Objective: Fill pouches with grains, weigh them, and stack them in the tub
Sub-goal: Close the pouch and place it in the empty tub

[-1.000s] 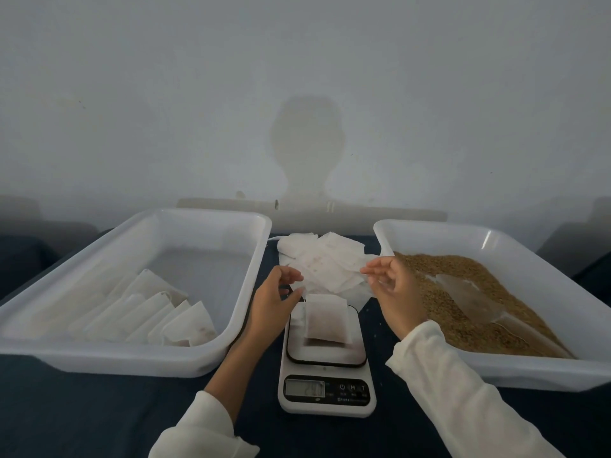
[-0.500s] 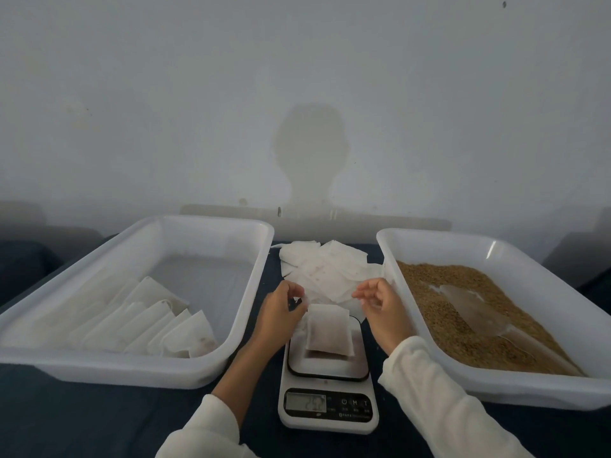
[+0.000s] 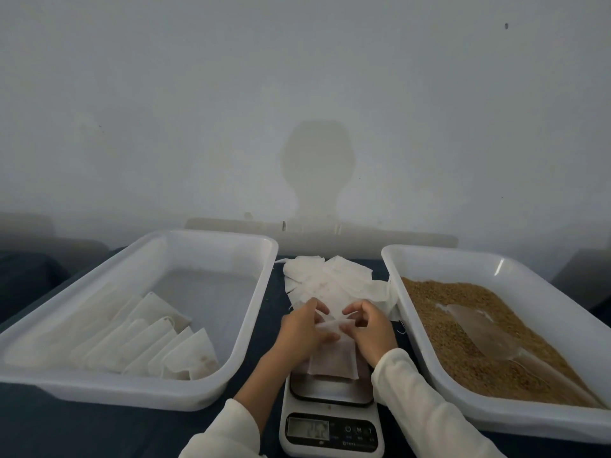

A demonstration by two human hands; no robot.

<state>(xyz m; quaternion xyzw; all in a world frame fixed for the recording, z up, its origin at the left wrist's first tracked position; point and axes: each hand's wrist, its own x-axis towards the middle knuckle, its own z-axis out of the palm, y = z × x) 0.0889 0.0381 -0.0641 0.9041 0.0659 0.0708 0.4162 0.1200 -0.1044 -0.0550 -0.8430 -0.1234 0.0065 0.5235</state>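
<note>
A filled white pouch (image 3: 334, 358) lies on the small kitchen scale (image 3: 331, 421) in the middle. My left hand (image 3: 302, 332) and my right hand (image 3: 370, 332) both pinch the pouch's top edge, one at each side. The left tub (image 3: 261, 312) holds a row of several filled pouches (image 3: 155, 345) leaning on each other. The right tub (image 3: 396, 276) holds brown grains (image 3: 446, 328) with a clear scoop (image 3: 482, 338) lying in them.
A loose pile of empty white pouches (image 3: 330, 282) lies on the dark tablecloth behind the scale, between the two tubs. A pale wall stands close behind the table. The scale's display (image 3: 308, 428) is lit but unreadable.
Both hands have come down and inward from either side of the scale and have taken hold of the pouch's top edge. The camera has tilted up a little.
</note>
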